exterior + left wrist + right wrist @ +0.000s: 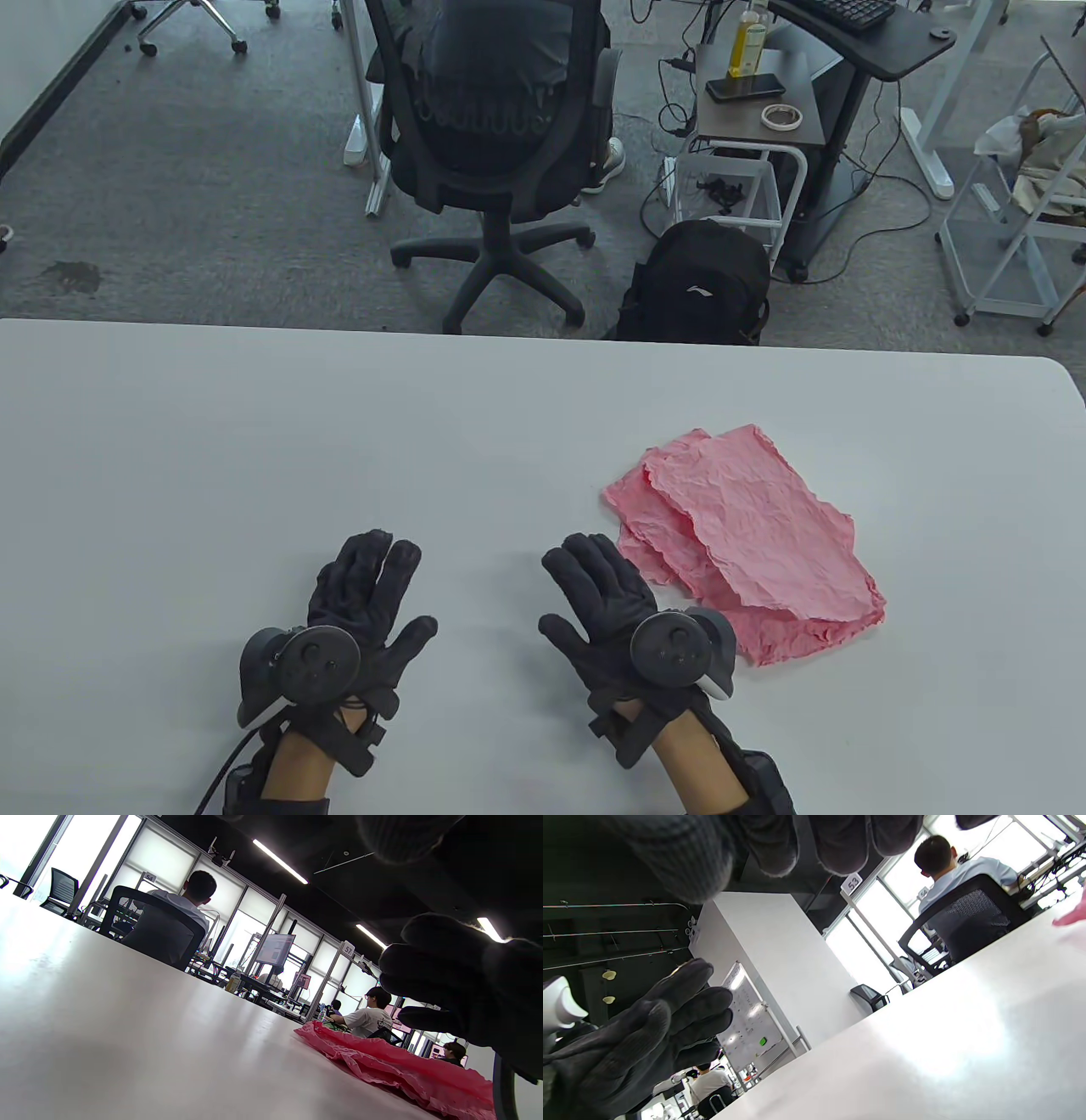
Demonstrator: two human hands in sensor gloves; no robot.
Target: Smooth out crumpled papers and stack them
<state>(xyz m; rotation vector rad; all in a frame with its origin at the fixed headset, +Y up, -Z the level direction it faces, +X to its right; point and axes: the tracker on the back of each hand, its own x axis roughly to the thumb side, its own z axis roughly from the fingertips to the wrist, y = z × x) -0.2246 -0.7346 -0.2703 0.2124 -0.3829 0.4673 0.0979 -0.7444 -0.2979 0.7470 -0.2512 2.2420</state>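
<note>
A stack of flattened, wrinkled pink papers (747, 543) lies on the white table (339, 441), right of centre. From the left wrist view the pink papers (394, 1065) show as a low rumpled heap. My left hand (365, 594) hovers near the table's front edge with fingers straight, holding nothing. My right hand (598, 586) is beside it, fingers straight and empty, its outer edge just left of the paper stack. In the left wrist view my right hand (458, 984) appears at the right; in the right wrist view my left hand (645, 1039) appears at the lower left.
Beyond the table's far edge stand a black office chair (488, 144), a black backpack (700, 284) on the floor and a small side table (755, 102) with a bottle, phone and tape roll. People sit at other desks in the wrist views.
</note>
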